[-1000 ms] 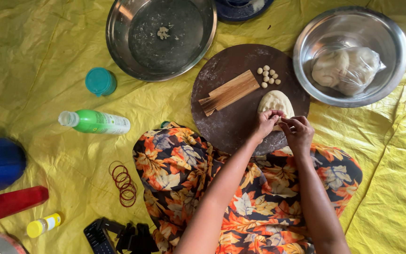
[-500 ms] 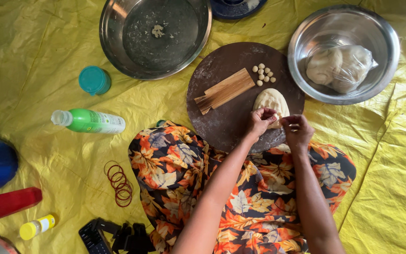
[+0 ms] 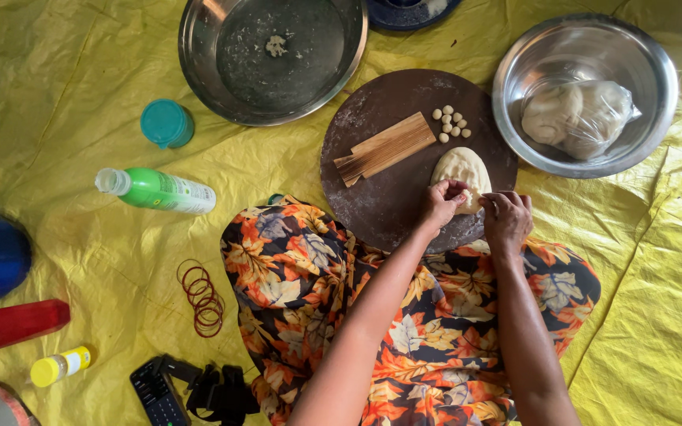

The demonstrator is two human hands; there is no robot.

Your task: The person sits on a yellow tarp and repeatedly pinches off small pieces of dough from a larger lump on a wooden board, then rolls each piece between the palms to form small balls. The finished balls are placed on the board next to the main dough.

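A pale oval lump of dough (image 3: pixel 461 168) lies on a round dark wooden board (image 3: pixel 392 197) in front of my lap. My left hand (image 3: pixel 442 202) pinches the dough's near edge with thumb and fingers. Just right of it, my right hand (image 3: pixel 505 219) has its fingers curled at the same edge, touching the dough. Several small dough balls (image 3: pixel 451 123) sit at the board's far side, beside a bundle of flat wooden sticks (image 3: pixel 384 148).
A steel bowl (image 3: pixel 641 130) holding bagged dough (image 3: pixel 578 114) stands at the right; a large steel pan (image 3: pixel 199 47) at the top. On the yellow sheet lie a teal lid (image 3: pixel 166 122), a green bottle (image 3: pixel 158 190), rubber bands (image 3: pixel 200 296), a small yellow bottle (image 3: pixel 58 366) and a phone (image 3: pixel 156 390).
Both hands stay at the dough's near edge, with the fingers shifting slightly as they pinch it. The view has drifted a little.
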